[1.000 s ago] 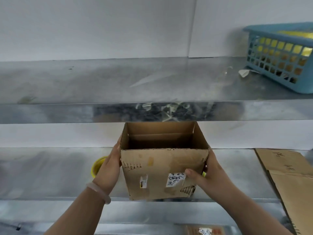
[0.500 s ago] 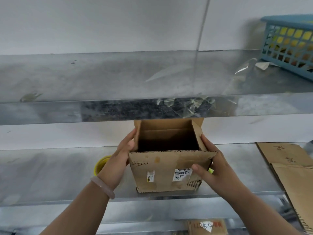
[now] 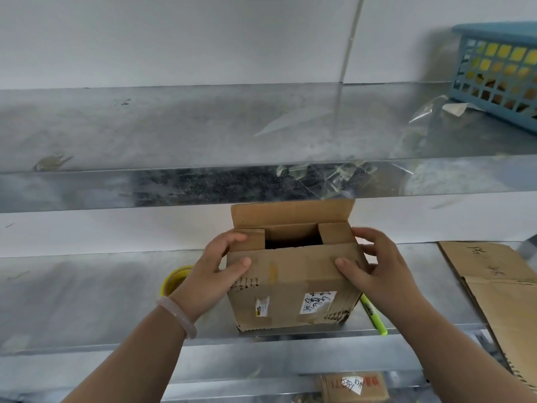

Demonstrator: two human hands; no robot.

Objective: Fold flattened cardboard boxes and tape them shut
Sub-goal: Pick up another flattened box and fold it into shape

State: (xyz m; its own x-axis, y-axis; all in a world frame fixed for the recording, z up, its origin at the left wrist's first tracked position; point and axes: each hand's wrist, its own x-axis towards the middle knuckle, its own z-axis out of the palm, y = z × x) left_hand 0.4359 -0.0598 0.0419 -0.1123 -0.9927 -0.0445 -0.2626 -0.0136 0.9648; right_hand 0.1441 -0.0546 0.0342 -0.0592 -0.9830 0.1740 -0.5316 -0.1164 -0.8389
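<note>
The small brown corrugated cardboard box [image 3: 290, 286] stands on the metal shelf [image 3: 87, 301] between both hands. The left hand [image 3: 209, 274] and right hand [image 3: 380, 271] clasp its top corners, fingers [image 3: 232, 237] curled over the two short side flaps, thumbs on the front flap. The far flap stands upright beyond the fingertips. I judge the top is being closed. Next, the long flaps come down, then the yellow tape roll [image 3: 174, 279] left of the left fingers is needed. The white sticker [image 3: 318, 302] below the right thumb bears unreadable handwriting.
</note>
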